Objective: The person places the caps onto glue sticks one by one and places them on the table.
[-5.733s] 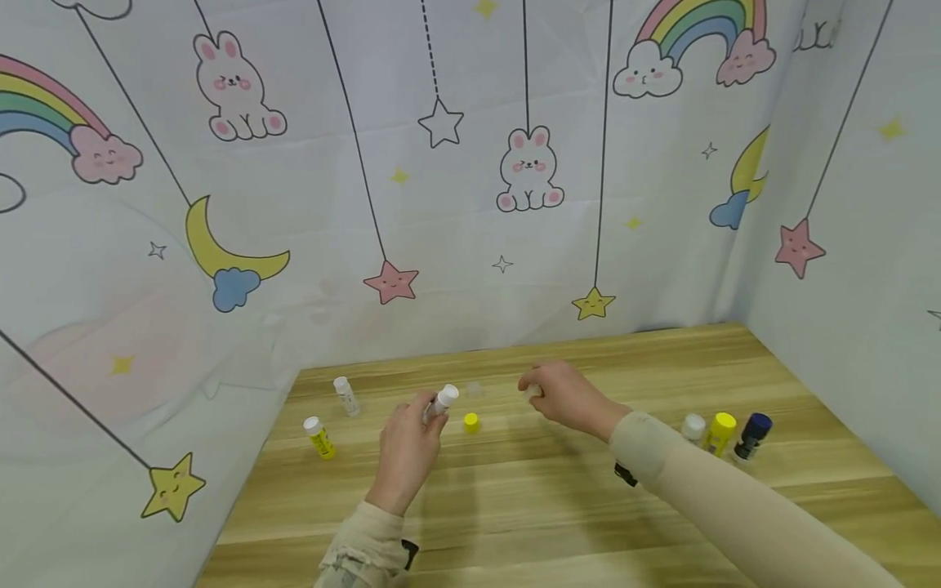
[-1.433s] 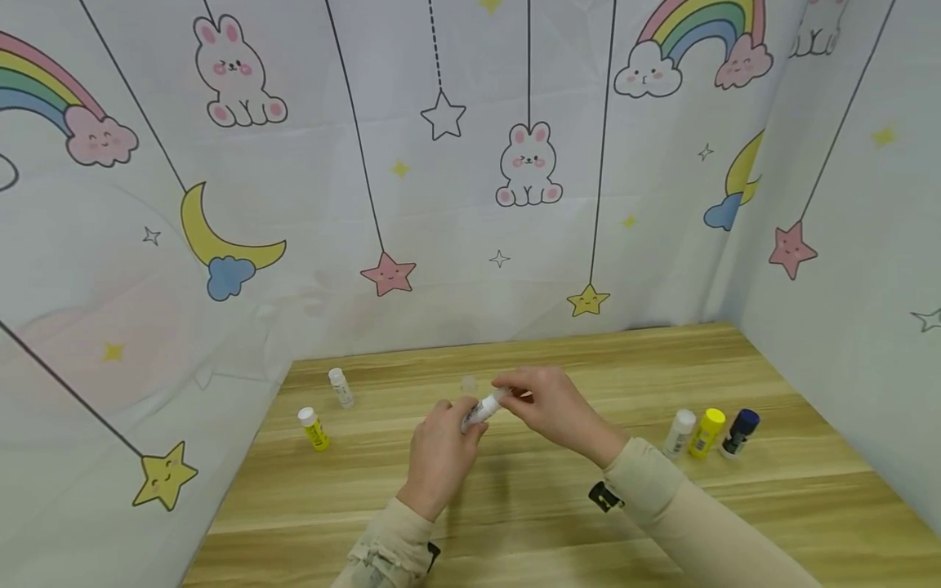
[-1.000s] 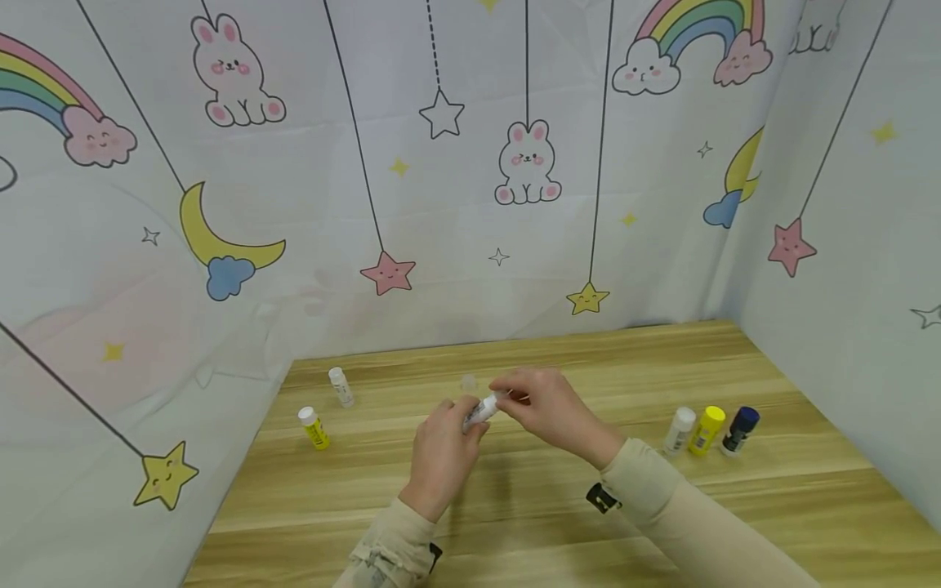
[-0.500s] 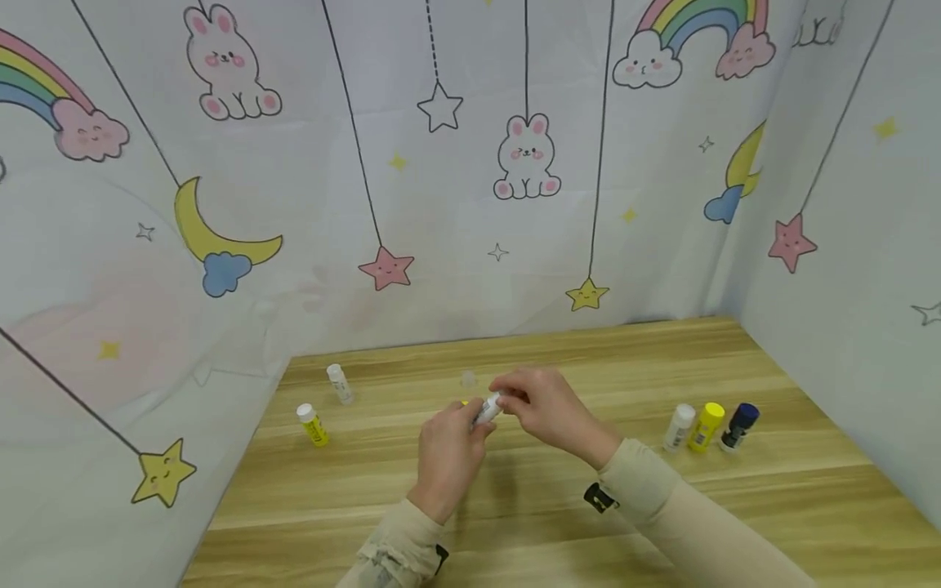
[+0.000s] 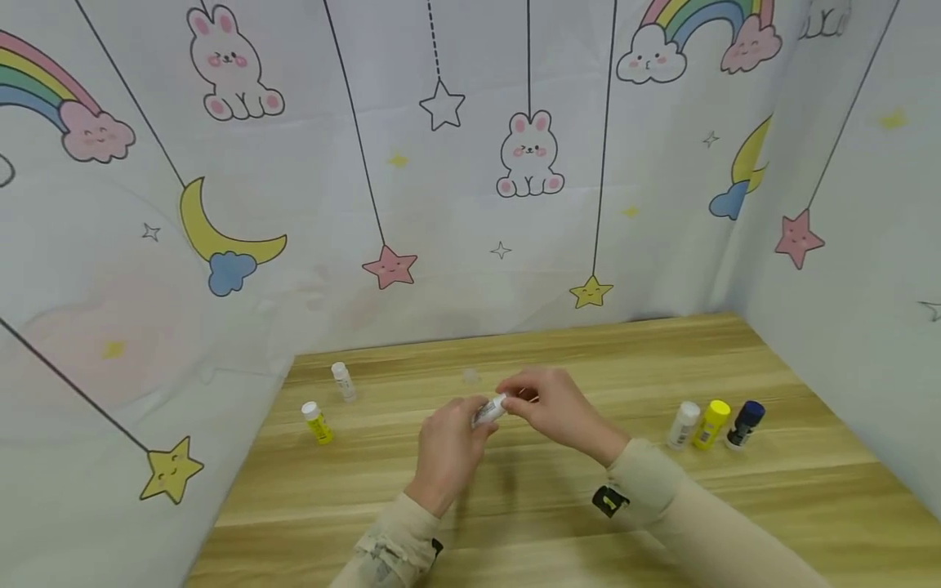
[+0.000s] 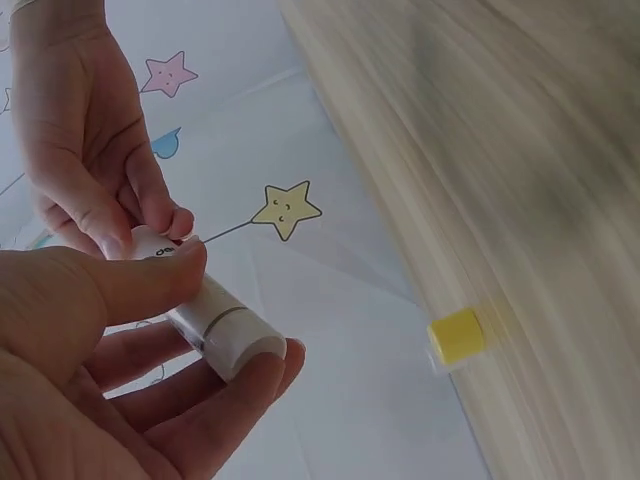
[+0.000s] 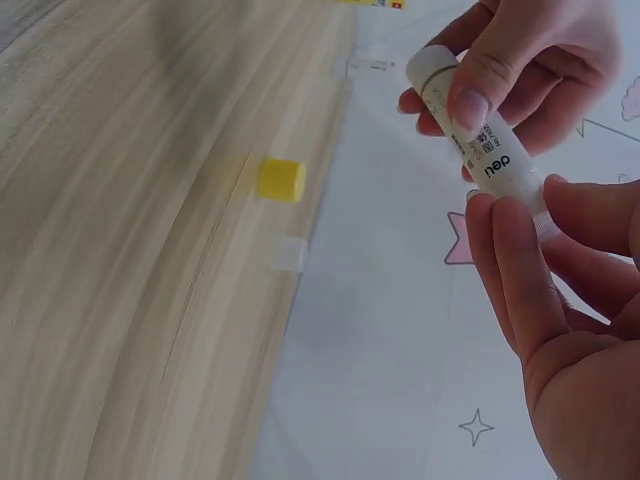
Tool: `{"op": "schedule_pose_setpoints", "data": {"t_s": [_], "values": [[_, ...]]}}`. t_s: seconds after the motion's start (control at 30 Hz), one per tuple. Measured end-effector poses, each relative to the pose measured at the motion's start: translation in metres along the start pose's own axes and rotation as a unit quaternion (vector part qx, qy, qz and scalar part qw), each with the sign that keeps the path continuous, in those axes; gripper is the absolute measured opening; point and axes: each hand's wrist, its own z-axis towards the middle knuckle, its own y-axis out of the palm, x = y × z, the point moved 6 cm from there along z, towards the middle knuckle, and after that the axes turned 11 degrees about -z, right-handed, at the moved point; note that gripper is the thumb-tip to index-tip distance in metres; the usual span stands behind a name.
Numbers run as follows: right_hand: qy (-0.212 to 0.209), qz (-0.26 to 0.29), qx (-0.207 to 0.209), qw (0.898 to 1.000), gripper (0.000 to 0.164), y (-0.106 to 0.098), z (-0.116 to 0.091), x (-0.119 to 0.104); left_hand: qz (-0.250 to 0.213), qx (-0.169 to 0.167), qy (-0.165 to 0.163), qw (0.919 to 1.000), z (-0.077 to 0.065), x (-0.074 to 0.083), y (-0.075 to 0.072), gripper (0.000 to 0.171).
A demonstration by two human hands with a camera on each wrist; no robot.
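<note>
A white glue stick [image 7: 487,150] with dark "deli" print is held at a tilt above the table. My left hand [image 5: 452,445] grips its barrel, thumb on one side and fingers curled on the other. At the stick's other end, my right hand [image 5: 556,408] pinches a translucent ribbed cap [image 7: 541,222] between thumb and fingertips. On the table near the hands lie a yellow cap [image 7: 282,180] and a clear cap [image 5: 470,376]. From the head view, the left hand hides the yellow one.
Two slim glue sticks, one white-clear [image 5: 343,382] and one yellow [image 5: 317,422], stand at left. At right stand a white glue stick [image 5: 684,425], a yellow one [image 5: 711,424] and a dark blue-capped one [image 5: 746,425]. A printed curtain [image 5: 456,204] borders the wooden table [image 5: 559,523].
Several seconds ago the right hand held a small pale piece apart from the stick; now it pinches the stick's end. The left hand has moved right, and the stick has tipped over toward the right hand.
</note>
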Motion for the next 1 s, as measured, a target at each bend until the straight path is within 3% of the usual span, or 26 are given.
{"op": "schedule_pose_setpoints", "data": {"t_s": [0.23, 0.53, 1.0], "values": [[-0.021, -0.002, -0.006, 1.0, 0.014, -0.003, -0.004, 0.001, -0.026, -0.021, -0.041, 0.9986, -0.005, -0.009, -0.004, 0.041], [-0.034, -0.055, -0.007, 0.998, 0.015, -0.003, -0.011, 0.01, -0.018, 0.082, -0.016, 0.9963, -0.001, -0.018, -0.034, 0.027], [-0.037, -0.114, -0.019, 0.993, 0.014, -0.012, -0.022, 0.021, -0.007, 0.13, -0.019, 0.9913, 0.001, -0.033, -0.058, 0.025]]}}
